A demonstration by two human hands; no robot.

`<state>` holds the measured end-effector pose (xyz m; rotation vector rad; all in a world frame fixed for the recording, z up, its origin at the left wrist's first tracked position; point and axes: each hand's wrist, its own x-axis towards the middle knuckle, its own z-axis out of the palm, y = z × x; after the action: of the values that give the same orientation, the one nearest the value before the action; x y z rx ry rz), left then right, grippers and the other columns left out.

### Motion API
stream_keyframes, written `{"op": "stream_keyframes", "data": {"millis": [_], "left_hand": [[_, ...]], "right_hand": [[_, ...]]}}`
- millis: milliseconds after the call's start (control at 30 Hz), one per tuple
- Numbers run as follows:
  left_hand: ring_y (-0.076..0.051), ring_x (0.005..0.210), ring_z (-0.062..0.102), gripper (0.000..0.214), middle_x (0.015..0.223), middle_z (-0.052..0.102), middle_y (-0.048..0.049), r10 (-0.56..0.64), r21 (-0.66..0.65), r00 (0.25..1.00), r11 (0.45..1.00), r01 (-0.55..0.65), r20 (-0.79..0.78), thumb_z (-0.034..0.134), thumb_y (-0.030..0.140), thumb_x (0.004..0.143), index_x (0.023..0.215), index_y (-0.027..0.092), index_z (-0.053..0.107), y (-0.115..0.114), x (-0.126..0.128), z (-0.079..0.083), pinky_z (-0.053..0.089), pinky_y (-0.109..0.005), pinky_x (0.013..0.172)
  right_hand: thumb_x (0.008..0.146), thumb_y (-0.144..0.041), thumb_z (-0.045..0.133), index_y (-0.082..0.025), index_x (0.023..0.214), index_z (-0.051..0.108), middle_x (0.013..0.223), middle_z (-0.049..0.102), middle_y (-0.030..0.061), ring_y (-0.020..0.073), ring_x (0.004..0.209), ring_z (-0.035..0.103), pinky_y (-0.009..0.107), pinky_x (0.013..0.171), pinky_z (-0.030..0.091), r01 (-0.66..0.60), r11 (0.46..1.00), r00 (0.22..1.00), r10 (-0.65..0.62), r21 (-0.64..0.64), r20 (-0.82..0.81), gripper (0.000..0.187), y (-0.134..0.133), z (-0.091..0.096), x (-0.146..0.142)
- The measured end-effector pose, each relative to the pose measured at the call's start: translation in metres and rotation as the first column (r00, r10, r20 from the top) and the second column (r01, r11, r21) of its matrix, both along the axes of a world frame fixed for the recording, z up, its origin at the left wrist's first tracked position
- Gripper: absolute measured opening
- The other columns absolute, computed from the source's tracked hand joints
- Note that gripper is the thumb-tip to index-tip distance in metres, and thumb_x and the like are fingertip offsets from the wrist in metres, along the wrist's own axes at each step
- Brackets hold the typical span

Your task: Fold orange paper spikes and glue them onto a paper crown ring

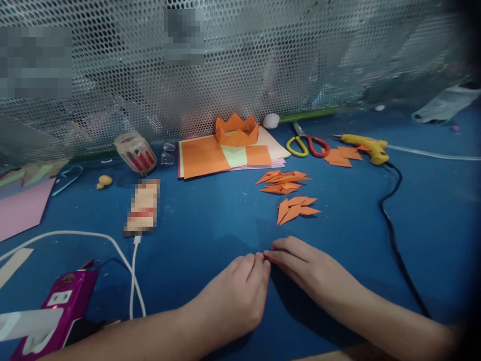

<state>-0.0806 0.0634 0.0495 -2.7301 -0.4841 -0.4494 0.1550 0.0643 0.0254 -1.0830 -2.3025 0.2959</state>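
Both my hands rest on the blue table near its front edge, fingertips meeting. My left hand is curled, fingers closed and pressed down. My right hand lies flatter, its fingers together, touching the left fingertips. A tiny orange sliver shows between the fingertips; what they pinch is mostly hidden. Just beyond my right hand lie folded orange paper pieces, with a second pile farther back.
An orange paper crown sits on a stack of coloured sheets by the perforated metal wall. Scissors and a yellow glue gun with a black cord lie at right. A magenta device, white cable, jar stand left.
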Motion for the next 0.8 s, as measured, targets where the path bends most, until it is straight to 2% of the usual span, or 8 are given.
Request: {"op": "stream_keyframes", "data": {"millis": [100, 200, 333, 400, 533, 633, 700, 800], "left_hand": [[-0.026, 0.099, 0.075, 0.031, 0.114, 0.081, -0.0222, -0.030, -0.015, 1.000, 0.999, 0.030, 0.005, 0.052, 0.004, 0.102, 0.123, -0.006, 0.072, 0.002, -0.001, 0.001, 0.058, -0.036, 0.081], [-0.024, 0.092, 0.074, 0.027, 0.108, 0.080, -0.0210, -0.060, -0.077, 0.998, 0.995, 0.062, 0.025, 0.052, 0.004, 0.103, 0.117, -0.003, 0.074, 0.007, -0.001, -0.002, 0.058, -0.034, 0.076], [-0.019, 0.084, 0.071, 0.024, 0.098, 0.077, -0.0123, -0.010, -0.253, 0.999, 0.967, 0.018, 0.037, 0.052, 0.015, 0.110, 0.106, 0.010, 0.075, 0.021, -0.001, -0.009, 0.060, -0.032, 0.076], [-0.018, 0.084, 0.071, 0.024, 0.094, 0.076, -0.0087, 0.039, -0.340, 0.998, 0.940, -0.020, 0.050, 0.053, 0.019, 0.111, 0.100, 0.014, 0.075, 0.028, -0.001, -0.011, 0.061, -0.030, 0.078], [-0.016, 0.084, 0.072, 0.019, 0.093, 0.077, -0.0050, 0.121, -0.473, 0.987, 0.879, -0.059, 0.102, 0.060, 0.022, 0.110, 0.100, 0.015, 0.075, 0.035, 0.000, -0.011, 0.060, -0.027, 0.080], [-0.016, 0.087, 0.073, 0.018, 0.097, 0.078, -0.0058, 0.161, -0.532, 0.976, 0.844, -0.060, 0.145, 0.065, 0.023, 0.108, 0.119, 0.013, 0.075, 0.035, 0.000, -0.009, 0.061, -0.026, 0.081], [-0.017, 0.089, 0.073, 0.022, 0.097, 0.077, -0.0066, 0.175, -0.555, 0.971, 0.830, -0.057, 0.162, 0.064, 0.022, 0.107, 0.125, 0.012, 0.075, 0.035, -0.001, -0.009, 0.061, -0.026, 0.082], [-0.018, 0.090, 0.071, 0.021, 0.096, 0.074, -0.0071, 0.168, -0.574, 0.972, 0.817, -0.043, 0.167, 0.063, 0.017, 0.106, 0.120, 0.016, 0.079, 0.035, -0.002, -0.011, 0.061, -0.027, 0.081]], "right_hand": [[0.113, -0.025, 0.040, -0.025, 0.102, 0.078, 0.091, 0.076, 0.0070, 0.0189, 0.080, 0.075, 0.030, 0.070, 0.064, 0.099, 0.995, 0.995, -0.099, -0.032, 0.016, 0.040, -0.010, 0.000, -0.001], [0.109, -0.023, 0.045, -0.025, 0.092, 0.075, 0.084, 0.074, 0.0049, 0.0169, 0.072, 0.074, 0.027, 0.065, 0.061, 0.120, 0.990, 0.993, -0.119, -0.080, 0.016, 0.035, -0.011, 0.006, 0.000], [0.099, -0.020, 0.055, -0.026, 0.075, 0.072, 0.067, 0.069, -0.0004, 0.0136, 0.052, 0.063, 0.025, 0.049, 0.052, 0.049, 0.986, 0.998, -0.044, -0.156, 0.034, 0.030, 0.017, 0.022, 0.005], [0.096, -0.023, 0.059, -0.027, 0.074, 0.073, 0.066, 0.070, -0.0009, 0.0142, 0.052, 0.061, 0.027, 0.051, 0.051, 0.052, 0.987, 0.998, -0.044, -0.154, 0.052, 0.026, 0.051, 0.034, 0.008], [0.099, -0.031, 0.068, -0.023, 0.096, 0.077, 0.096, 0.077, 0.0036, 0.0175, 0.080, 0.070, 0.036, 0.082, 0.061, 0.166, 0.985, 0.980, -0.159, -0.053, 0.121, 0.013, 0.152, 0.064, 0.013], [0.104, -0.042, 0.068, -0.020, 0.132, 0.067, 0.136, 0.068, 0.0108, 0.0245, 0.115, 0.069, 0.047, 0.097, 0.061, 0.280, 0.959, 0.949, -0.284, 0.046, 0.139, 0.036, 0.228, 0.081, 0.009], [0.104, -0.042, 0.068, -0.021, 0.137, 0.065, 0.141, 0.065, 0.0116, 0.0258, 0.119, 0.068, 0.049, 0.099, 0.060, 0.335, 0.938, 0.927, -0.344, 0.085, 0.147, 0.039, 0.265, 0.083, 0.003], [0.106, -0.043, 0.064, -0.017, 0.137, 0.065, 0.140, 0.065, 0.0110, 0.0265, 0.119, 0.068, 0.048, 0.100, 0.060, 0.359, 0.929, 0.909, -0.370, 0.088, 0.191, 0.040, 0.296, 0.075, -0.004]]}}
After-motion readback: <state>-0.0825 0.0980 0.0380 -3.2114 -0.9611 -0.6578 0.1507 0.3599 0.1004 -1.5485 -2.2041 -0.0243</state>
